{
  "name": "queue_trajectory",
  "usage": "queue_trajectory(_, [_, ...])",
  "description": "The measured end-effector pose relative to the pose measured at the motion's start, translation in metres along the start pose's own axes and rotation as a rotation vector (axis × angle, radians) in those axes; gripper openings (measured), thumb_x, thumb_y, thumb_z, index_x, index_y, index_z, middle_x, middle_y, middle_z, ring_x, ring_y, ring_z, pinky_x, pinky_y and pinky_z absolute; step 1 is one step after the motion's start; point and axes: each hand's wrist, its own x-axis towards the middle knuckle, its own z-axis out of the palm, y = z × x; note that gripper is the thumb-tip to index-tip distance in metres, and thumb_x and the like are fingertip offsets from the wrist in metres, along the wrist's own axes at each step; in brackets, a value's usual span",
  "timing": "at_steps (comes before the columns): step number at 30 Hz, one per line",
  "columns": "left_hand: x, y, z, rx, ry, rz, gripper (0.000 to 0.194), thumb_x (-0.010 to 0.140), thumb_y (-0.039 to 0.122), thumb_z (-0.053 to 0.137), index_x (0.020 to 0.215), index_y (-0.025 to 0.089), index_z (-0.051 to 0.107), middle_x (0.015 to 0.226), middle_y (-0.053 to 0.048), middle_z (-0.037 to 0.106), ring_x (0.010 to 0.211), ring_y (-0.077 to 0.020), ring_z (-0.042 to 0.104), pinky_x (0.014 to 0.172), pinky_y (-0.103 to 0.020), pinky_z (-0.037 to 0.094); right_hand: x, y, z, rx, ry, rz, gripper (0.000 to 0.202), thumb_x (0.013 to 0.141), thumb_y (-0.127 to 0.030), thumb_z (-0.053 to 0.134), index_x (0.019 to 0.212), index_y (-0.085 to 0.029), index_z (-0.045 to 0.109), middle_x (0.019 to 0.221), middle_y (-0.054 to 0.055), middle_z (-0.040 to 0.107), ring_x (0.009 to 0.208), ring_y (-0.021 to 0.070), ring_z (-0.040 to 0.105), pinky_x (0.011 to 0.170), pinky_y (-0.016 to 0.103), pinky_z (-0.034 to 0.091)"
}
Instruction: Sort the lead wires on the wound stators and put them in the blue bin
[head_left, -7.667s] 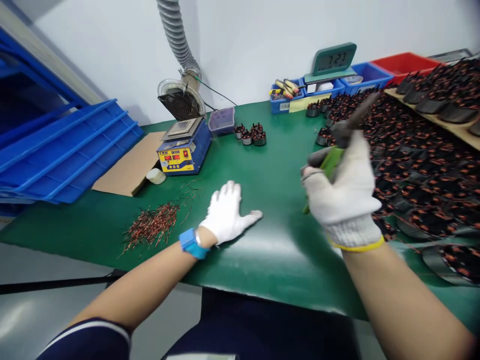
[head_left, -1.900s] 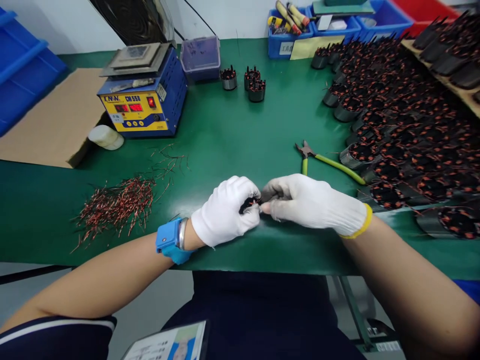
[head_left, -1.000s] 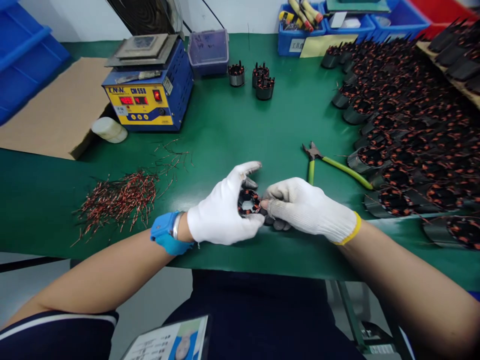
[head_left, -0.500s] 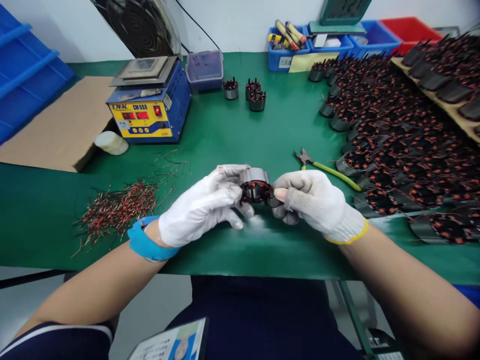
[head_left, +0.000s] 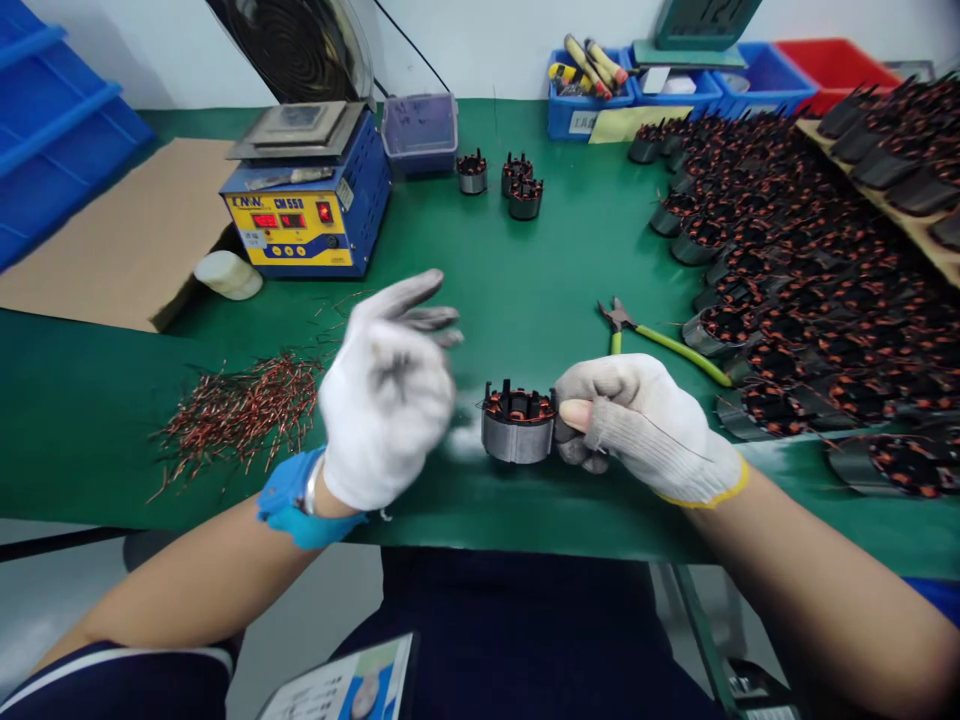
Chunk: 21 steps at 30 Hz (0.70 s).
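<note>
My right hand (head_left: 622, 420), in a white knit glove with the thumb tip bare, pinches the right side of a motor stator (head_left: 519, 430). The stator is a grey steel ring with copper windings and black prongs, held upright above the green table. To its left, my left hand (head_left: 390, 395) is lifted in a white glove, palm turned partly toward me. Its fingers are spread, a little blurred, and apart from the stator. Just beyond my right hand lie side cutters (head_left: 664, 350) with green handles.
Many stators (head_left: 780, 290) crowd the right side, and a few stand farther back (head_left: 525, 190). A heap of copper wire clippings (head_left: 240, 415) lies at left. Behind it are a blue and yellow soldering pot unit (head_left: 300, 225), a cardboard sheet (head_left: 112, 240) and a tool bin (head_left: 585, 115).
My left hand has let go of the stator and moved left, turning and opening. The stator has been turned over so its prongs point up, still in my right hand.
</note>
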Motion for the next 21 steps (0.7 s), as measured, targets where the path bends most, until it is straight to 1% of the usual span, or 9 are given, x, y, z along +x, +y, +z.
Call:
queue_trajectory(4, [0.010,-0.001,0.002,-0.355,-0.623,-0.741,0.067,0.088,0.071,0.029,0.090,0.013,0.062,0.068,-0.011,0.068,0.042,-0.0187,0.061,0.034,-0.030,0.049,-0.001,-0.002,-0.001,-0.245,0.057,-0.110,0.029,0.086,-0.031,0.060,0.061,-0.015,0.058,0.054,-0.001,0.059,0.043,0.0058,0.049,0.040,0.016,0.037])
queue_trajectory(6, [0.008,0.001,0.002,-0.436,-0.701,-0.865,0.051,0.087,0.059,0.046,0.106,0.013,0.059,0.070,-0.009,0.068,0.038,-0.0160,0.058,0.032,-0.026,0.044,0.001,0.000,-0.001,-0.267,0.068,-0.096,0.029,0.086,-0.031,0.059,0.062,-0.015,0.059,0.054,-0.001,0.059,0.043,0.0061,0.049,0.040,0.016,0.037])
queue_trajectory(10, [-0.003,0.008,-0.002,-0.280,-0.426,-0.306,0.047,0.078,0.026,0.069,0.122,0.026,0.052,0.124,-0.011,0.062,0.092,-0.0221,0.070,0.069,-0.033,0.061,0.006,0.006,-0.001,0.033,0.041,0.027,0.024,0.081,-0.036,0.064,0.068,-0.017,0.058,0.054,-0.002,0.061,0.039,0.0066,0.050,0.037,0.015,0.038])
queue_trajectory(12, [-0.009,0.012,-0.004,-0.092,-0.390,0.107,0.029,0.074,0.025,0.072,0.102,0.025,0.062,0.145,-0.009,0.046,0.110,-0.0258,0.064,0.088,-0.041,0.058,0.006,0.008,0.001,0.145,0.013,0.065,0.024,0.079,-0.037,0.066,0.069,-0.017,0.057,0.052,-0.003,0.060,0.037,0.0062,0.049,0.035,0.014,0.036])
queue_trajectory(15, [-0.012,0.013,-0.003,0.186,-0.313,0.534,0.015,0.073,0.026,0.073,0.069,0.021,0.059,0.134,-0.004,0.057,0.110,-0.0229,0.063,0.093,-0.039,0.055,0.003,0.006,0.003,0.120,-0.046,0.079,0.024,0.081,-0.034,0.064,0.068,-0.016,0.057,0.053,-0.003,0.060,0.038,0.0054,0.048,0.036,0.014,0.038])
queue_trajectory(16, [-0.010,0.012,-0.002,0.235,-0.214,0.509,0.020,0.077,0.032,0.070,0.066,0.021,0.057,0.123,-0.005,0.063,0.110,-0.0217,0.063,0.092,-0.037,0.056,0.002,0.005,0.003,0.079,-0.052,0.063,0.024,0.083,-0.033,0.063,0.067,-0.016,0.058,0.054,-0.003,0.060,0.039,0.0053,0.049,0.037,0.014,0.039])
queue_trajectory(18, [-0.004,0.008,0.002,0.303,-0.040,0.216,0.036,0.088,0.051,0.050,0.069,0.021,0.059,0.105,-0.009,0.069,0.108,-0.0198,0.063,0.086,-0.032,0.058,0.000,0.002,0.004,-0.034,-0.031,-0.006,0.025,0.085,-0.032,0.059,0.066,-0.016,0.058,0.055,-0.003,0.060,0.041,0.0051,0.049,0.039,0.014,0.039])
queue_trajectory(19, [0.000,0.006,0.004,0.307,-0.031,0.021,0.050,0.091,0.058,0.037,0.071,0.019,0.062,0.096,-0.011,0.069,0.101,-0.0199,0.065,0.078,-0.030,0.059,-0.001,0.001,0.003,-0.113,-0.011,-0.052,0.026,0.086,-0.031,0.058,0.065,-0.016,0.058,0.055,-0.003,0.059,0.042,0.0049,0.048,0.039,0.014,0.038])
queue_trajectory(21, [0.007,0.004,0.006,0.185,-0.230,-0.343,0.065,0.093,0.061,0.024,0.074,0.014,0.065,0.077,-0.012,0.068,0.077,-0.0204,0.069,0.058,-0.029,0.059,0.000,0.000,0.002,-0.279,0.020,-0.138,0.026,0.085,-0.028,0.058,0.063,-0.015,0.058,0.054,-0.003,0.057,0.043,0.0046,0.047,0.040,0.014,0.036])
